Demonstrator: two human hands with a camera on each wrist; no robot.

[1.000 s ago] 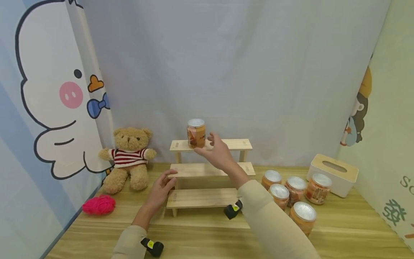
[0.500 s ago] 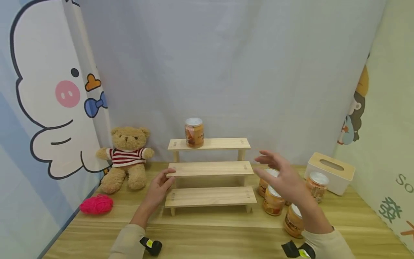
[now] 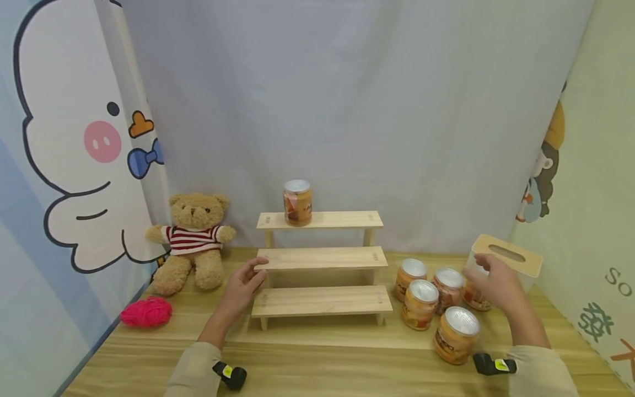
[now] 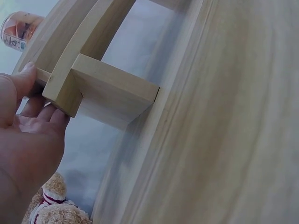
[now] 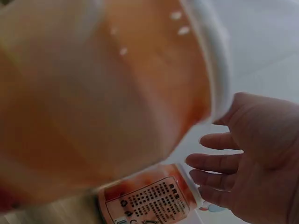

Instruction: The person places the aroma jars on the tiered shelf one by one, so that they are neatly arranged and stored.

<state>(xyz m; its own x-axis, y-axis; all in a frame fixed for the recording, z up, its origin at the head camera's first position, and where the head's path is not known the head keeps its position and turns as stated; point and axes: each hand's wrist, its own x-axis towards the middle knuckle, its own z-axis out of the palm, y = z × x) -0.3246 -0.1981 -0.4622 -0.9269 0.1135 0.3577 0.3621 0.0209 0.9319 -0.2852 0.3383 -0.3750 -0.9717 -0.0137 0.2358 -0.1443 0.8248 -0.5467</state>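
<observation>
A three-step wooden shelf (image 3: 319,300) stands mid-table with one orange jar (image 3: 297,202) on its top step. My left hand (image 3: 243,286) rests against the shelf's left end, thumb on the middle step's edge, fingers straight beside the leg (image 4: 112,95). To the shelf's right stand several silver-lidded orange jars (image 3: 419,304). My right hand (image 3: 498,284) hovers over the far-right jar (image 3: 473,299), fingers spread and holding nothing. In the right wrist view a blurred jar (image 5: 93,93) fills the frame, a labelled jar (image 5: 149,196) lies below it, and the open hand (image 5: 257,158) is at the right.
A white tissue box with a wooden lid (image 3: 511,256) sits just behind the right hand. A teddy bear (image 3: 193,242) and a pink yarn ball (image 3: 146,312) are left of the shelf. Printed curtains enclose the wooden table (image 3: 322,364) on three sides.
My right hand left the jar on the top step and swung right and down to the group of jars by the tissue box. The left hand stayed at the shelf's end.
</observation>
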